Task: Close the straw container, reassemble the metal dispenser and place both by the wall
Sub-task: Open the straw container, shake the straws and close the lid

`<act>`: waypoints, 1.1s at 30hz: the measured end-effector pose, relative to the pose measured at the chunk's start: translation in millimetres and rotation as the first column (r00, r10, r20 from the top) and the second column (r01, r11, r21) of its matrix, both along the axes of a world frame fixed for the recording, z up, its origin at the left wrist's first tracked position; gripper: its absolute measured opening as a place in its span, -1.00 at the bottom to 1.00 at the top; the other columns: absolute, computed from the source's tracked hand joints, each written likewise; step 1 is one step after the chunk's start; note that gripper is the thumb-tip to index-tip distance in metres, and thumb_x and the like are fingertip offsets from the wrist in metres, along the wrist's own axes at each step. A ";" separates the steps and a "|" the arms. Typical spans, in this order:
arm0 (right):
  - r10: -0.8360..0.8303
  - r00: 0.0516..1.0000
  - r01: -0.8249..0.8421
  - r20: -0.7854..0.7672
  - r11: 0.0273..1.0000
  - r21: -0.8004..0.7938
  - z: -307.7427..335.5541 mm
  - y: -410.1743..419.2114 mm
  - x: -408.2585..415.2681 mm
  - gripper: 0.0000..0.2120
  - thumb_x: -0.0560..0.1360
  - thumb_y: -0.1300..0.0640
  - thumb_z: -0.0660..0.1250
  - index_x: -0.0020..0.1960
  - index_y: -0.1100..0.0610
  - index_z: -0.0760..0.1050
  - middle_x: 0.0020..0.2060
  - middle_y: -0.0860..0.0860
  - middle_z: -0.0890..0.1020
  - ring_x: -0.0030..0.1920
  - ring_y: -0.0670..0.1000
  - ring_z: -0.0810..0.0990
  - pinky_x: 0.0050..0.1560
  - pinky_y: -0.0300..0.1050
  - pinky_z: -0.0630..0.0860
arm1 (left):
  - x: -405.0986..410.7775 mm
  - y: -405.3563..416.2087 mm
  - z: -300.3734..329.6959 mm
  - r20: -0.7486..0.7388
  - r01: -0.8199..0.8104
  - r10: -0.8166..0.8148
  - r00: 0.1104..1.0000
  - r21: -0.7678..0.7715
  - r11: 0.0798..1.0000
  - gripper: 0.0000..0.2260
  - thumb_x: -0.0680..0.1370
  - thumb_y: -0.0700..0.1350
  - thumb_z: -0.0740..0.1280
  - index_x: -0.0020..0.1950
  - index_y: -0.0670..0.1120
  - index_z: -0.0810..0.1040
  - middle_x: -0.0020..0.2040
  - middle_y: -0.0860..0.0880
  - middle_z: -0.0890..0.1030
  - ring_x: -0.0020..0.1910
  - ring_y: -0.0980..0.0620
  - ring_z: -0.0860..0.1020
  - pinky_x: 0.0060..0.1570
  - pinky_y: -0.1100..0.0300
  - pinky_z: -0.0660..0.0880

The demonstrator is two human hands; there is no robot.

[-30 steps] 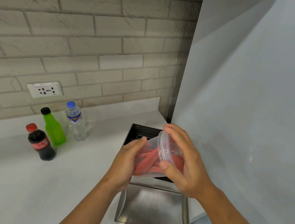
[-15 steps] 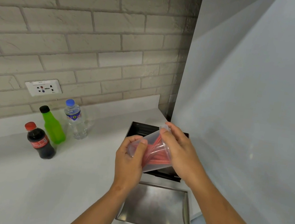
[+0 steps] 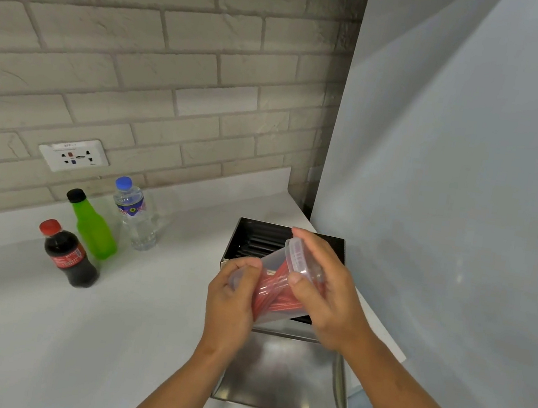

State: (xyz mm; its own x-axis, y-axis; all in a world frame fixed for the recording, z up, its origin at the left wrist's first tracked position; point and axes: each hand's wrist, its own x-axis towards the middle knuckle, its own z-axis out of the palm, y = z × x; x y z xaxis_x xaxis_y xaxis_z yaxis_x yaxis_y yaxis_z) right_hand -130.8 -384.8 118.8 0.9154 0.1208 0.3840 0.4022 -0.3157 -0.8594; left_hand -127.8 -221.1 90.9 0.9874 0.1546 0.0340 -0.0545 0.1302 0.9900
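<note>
A clear plastic straw container full of red straws lies tilted in the air between both hands, its lid end up and to the right. My left hand grips its base end. My right hand wraps the lid end, fingers over the rim. Behind and below them the metal dispenser's open box stands on the counter, dark slats inside. Its flat steel cover lies apart, nearer me at the counter's front edge.
A cola bottle, a green bottle and a water bottle stand at the left by the brick wall. A wall socket sits above them. A plain grey panel rises on the right. White counter spreads left.
The container has tipped from lid-toward-me to lid up and right and risen a little. My left hand slid to the base end and my right hand stayed on the lid.
</note>
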 end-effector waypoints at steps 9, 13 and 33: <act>0.005 0.935 0.040 -0.356 0.992 0.120 14.7 -12.2 3.6 -0.56 0.56 -0.41 0.20 0.33 -0.29 0.59 0.25 -0.29 0.68 0.28 -0.27 0.61 0.21 -0.38 0.53 | 4.1 4.5 -4.4 -0.195 0.126 -0.163 0.967 -0.187 0.974 -0.58 0.54 0.24 0.35 0.10 -0.07 0.76 0.07 -0.24 0.75 0.09 -0.25 0.73 0.12 -0.16 0.65; -0.043 0.840 0.156 -0.541 0.974 0.166 7.2 -21.3 6.7 -0.62 0.69 -0.19 0.23 -0.08 -0.07 0.74 -0.34 -0.06 0.71 -0.35 -0.03 0.68 -0.38 -0.21 0.56 | 6.7 7.4 1.7 -0.225 0.179 -0.220 0.949 -0.190 0.965 -0.60 0.61 0.22 0.28 0.17 0.00 0.76 0.11 -0.17 0.76 0.13 -0.16 0.73 0.13 -0.12 0.66; -0.295 0.827 0.410 -0.478 0.899 0.153 -2.2 -20.3 12.9 -0.45 0.69 -0.17 0.23 -0.28 0.16 0.66 -0.56 0.03 0.57 -0.55 -0.06 0.54 -0.50 -0.26 0.50 | 8.1 -2.6 28.8 -0.036 0.246 -0.244 0.969 0.162 0.956 -0.69 0.72 -0.15 0.24 0.22 0.20 0.70 -0.37 -0.04 0.61 -0.47 0.12 0.51 -0.41 0.28 0.51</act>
State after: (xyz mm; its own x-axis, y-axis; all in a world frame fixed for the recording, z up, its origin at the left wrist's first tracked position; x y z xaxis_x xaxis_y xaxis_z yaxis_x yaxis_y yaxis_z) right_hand -117.9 -405.1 116.6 0.9544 -0.2855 -0.0869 -0.1272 -0.1258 -0.9839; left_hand -119.7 -223.8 119.7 0.9949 -0.0985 0.0232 -0.0259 -0.0263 0.9993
